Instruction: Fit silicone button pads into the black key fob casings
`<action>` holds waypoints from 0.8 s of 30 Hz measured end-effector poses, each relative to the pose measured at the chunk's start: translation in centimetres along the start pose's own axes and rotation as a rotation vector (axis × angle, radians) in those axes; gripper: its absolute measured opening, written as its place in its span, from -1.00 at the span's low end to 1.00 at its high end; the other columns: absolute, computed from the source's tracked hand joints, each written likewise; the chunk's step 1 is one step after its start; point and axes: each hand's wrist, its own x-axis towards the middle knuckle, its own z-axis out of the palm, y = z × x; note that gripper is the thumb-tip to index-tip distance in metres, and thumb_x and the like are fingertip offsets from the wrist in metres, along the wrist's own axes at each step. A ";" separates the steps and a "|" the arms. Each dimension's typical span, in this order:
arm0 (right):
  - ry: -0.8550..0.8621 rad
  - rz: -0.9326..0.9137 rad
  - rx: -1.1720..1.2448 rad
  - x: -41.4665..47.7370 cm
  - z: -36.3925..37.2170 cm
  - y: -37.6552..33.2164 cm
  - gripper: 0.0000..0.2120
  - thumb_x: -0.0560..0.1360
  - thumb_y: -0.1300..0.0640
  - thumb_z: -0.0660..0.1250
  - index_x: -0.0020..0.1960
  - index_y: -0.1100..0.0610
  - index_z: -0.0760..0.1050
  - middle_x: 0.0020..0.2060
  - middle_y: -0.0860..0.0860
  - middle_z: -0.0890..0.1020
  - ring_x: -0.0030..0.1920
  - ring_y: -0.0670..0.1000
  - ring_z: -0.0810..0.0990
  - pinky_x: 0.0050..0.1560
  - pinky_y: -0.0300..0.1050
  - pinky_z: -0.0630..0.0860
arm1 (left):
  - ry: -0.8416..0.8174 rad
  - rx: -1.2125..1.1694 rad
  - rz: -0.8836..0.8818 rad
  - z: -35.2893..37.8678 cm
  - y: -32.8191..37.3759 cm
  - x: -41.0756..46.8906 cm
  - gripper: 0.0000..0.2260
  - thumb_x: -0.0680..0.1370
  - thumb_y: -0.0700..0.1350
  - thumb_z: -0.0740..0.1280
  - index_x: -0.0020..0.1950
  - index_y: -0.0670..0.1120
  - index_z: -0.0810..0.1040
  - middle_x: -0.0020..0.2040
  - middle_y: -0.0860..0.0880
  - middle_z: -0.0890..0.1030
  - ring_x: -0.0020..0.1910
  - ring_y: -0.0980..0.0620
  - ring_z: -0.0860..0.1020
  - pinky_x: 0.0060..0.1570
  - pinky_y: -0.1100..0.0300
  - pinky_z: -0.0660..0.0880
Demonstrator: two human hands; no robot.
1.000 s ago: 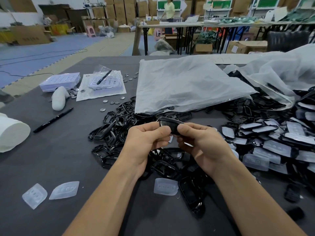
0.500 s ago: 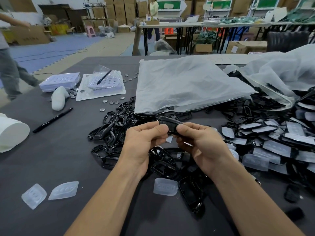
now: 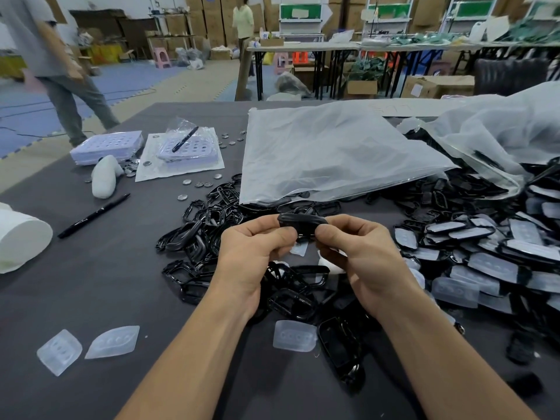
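Both hands hold one black key fob casing above the table's middle. My left hand pinches its left end and my right hand pinches its right end, thumbs on the near side. Whether a pad sits inside the casing is hidden. Under the hands lies a heap of empty black casings. A translucent silicone pad lies near my wrists, and two more pads lie at the front left. To the right is a pile of casings with pads fitted.
A large clear plastic bag lies behind the hands, another bag at the right. A black marker, a white roll, white trays and several coin cells sit at the left. A person walks past the far left.
Both hands keep hold of the casing with only small finger shifts. In the background a person has walked in at the far left.
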 end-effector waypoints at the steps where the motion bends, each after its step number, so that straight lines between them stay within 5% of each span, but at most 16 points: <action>1: -0.005 -0.028 -0.005 0.0 0.0 0.0 -0.77 0.44 0.38 0.50 -0.27 0.08 0.72 -0.30 0.03 0.68 -0.26 -0.05 0.61 -0.15 -0.22 0.59 | 0.009 0.022 0.017 0.0 0.0 0.0 -0.80 0.44 -0.41 0.48 -0.15 -0.13 0.77 -0.20 -0.17 0.69 -0.25 -0.03 0.56 -0.21 0.27 0.58; 5: 0.065 -0.297 -0.147 0.3 -0.1 0.1 -0.68 0.40 0.49 0.48 -0.25 0.07 0.75 -0.25 0.04 0.76 -0.18 -0.01 0.72 -0.09 -0.21 0.63 | 0.007 0.042 0.006 0.1 -0.1 0.0 -0.75 0.42 -0.42 0.51 -0.05 -0.10 0.77 -0.13 -0.15 0.75 -0.17 -0.02 0.68 -0.12 0.21 0.66; 8: 0.139 -0.477 -0.358 0.3 -0.2 0.6 -0.67 0.42 0.46 0.49 -0.25 0.03 0.75 -0.14 -0.09 0.77 -0.06 -0.08 0.75 0.01 -0.21 0.64 | -0.054 -0.066 -0.078 0.0 0.2 0.0 -0.64 0.35 -0.20 0.61 0.13 -0.12 0.71 -0.02 -0.15 0.76 -0.04 -0.04 0.75 -0.16 0.22 0.65; 10: 0.150 -0.516 -0.473 0.3 -0.2 0.8 -0.63 0.43 0.45 0.47 -0.24 -0.03 0.75 -0.10 -0.17 0.76 -0.02 -0.15 0.74 0.05 -0.23 0.63 | -0.031 -0.096 -0.088 -0.2 0.3 0.2 -0.76 0.47 -0.24 0.52 0.13 -0.16 0.69 -0.01 -0.18 0.76 -0.04 -0.06 0.75 -0.17 0.24 0.65; 15: 0.107 -0.363 -0.315 0.5 0.2 1.1 -0.49 0.40 0.55 0.23 -0.19 0.01 0.76 -0.10 -0.07 0.77 0.00 -0.07 0.74 0.05 -0.15 0.65 | 0.022 -0.050 -0.005 -0.3 -0.1 0.3 -0.77 0.54 -0.44 0.40 0.07 -0.16 0.70 -0.03 -0.18 0.76 -0.04 -0.10 0.76 -0.12 0.22 0.66; 19: 0.069 -0.167 -0.091 0.6 0.2 1.0 -0.68 0.41 0.37 0.39 -0.01 0.02 0.73 -0.08 0.01 0.77 -0.04 0.02 0.76 -0.10 -0.12 0.69 | 0.062 0.021 0.046 0.1 -0.3 0.2 -0.75 0.53 -0.43 0.42 0.04 -0.12 0.72 -0.09 -0.16 0.77 -0.09 -0.08 0.76 -0.12 0.22 0.66; 24: 0.079 -0.159 -0.274 0.3 0.4 1.4 -0.70 0.47 0.37 0.46 0.03 -0.01 0.69 -0.22 0.05 0.76 -0.20 0.08 0.77 -0.10 0.00 0.72 | 0.032 0.171 0.097 0.1 -0.4 -0.1 -0.68 0.33 -0.25 0.54 0.07 -0.05 0.74 -0.17 -0.16 0.76 -0.23 -0.05 0.72 -0.14 0.11 0.68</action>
